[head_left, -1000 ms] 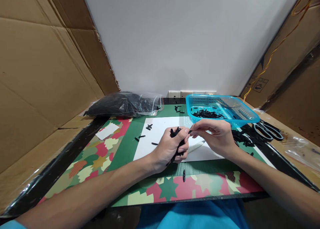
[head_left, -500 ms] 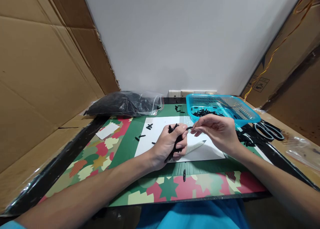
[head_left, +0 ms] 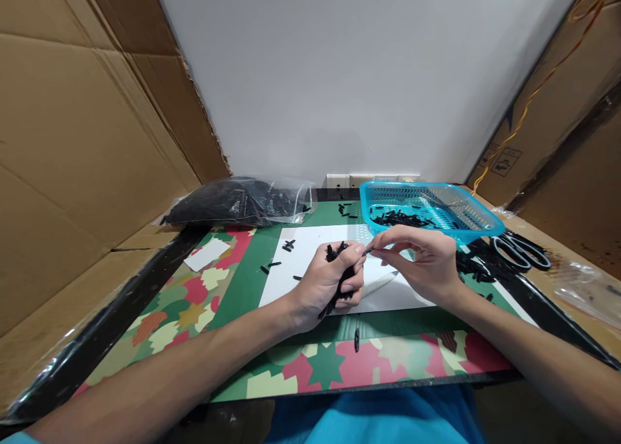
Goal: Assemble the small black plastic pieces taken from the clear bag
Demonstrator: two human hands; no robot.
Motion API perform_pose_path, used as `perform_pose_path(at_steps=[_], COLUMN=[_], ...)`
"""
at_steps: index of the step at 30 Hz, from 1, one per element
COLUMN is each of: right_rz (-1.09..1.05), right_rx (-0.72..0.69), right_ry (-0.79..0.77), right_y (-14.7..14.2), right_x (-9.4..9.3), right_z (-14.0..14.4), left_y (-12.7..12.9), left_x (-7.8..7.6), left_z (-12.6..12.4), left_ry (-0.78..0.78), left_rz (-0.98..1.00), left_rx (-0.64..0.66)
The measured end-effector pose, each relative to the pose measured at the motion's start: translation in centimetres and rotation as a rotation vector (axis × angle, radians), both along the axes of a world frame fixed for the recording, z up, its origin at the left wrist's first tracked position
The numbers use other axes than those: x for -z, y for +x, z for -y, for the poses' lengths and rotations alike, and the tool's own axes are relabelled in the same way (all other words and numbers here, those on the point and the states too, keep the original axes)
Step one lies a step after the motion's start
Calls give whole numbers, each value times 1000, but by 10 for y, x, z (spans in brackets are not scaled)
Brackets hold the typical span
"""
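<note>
Your left hand (head_left: 330,282) grips a bundle of black pieces (head_left: 339,272) while right-hand fingers (head_left: 383,250) pinch one; a loosened fist could scatter them.

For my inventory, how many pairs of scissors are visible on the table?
1. The scissors lie at the table's right edge, just right of the blue basket. Others may be hidden outside the view.

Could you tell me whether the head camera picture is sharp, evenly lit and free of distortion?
Head view: soft, even light and weak shadows; both hands and the blue basket look sharp; wide-angle bending stretches the forearms and cardboard walls at the edges; glare on the plastic bag.
</note>
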State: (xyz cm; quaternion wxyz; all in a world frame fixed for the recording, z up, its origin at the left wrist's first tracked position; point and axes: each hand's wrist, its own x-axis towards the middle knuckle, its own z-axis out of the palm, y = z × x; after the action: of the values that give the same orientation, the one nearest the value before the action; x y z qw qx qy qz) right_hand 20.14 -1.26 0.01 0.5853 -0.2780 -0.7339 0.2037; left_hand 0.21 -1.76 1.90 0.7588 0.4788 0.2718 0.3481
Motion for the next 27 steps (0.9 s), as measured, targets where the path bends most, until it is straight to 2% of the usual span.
perform_pose_path(at_steps=[8, 12, 20, 27], right_rz=[55, 69, 228, 242], right_rx=[27, 5, -55, -88], right_ry=[67, 112, 98, 33], right_y=[2, 2, 7, 8], right_x=[0, -2, -7, -5], right_z=[1, 0, 0, -2], left_y=[0, 0, -2, -4], left_x=[-3, -3, -1, 1], left_z=[1, 2, 1, -4], left_ry=[5, 15, 10, -39], left_rz=[-18, -20, -48, -71], left_rx=[1, 50, 92, 99])
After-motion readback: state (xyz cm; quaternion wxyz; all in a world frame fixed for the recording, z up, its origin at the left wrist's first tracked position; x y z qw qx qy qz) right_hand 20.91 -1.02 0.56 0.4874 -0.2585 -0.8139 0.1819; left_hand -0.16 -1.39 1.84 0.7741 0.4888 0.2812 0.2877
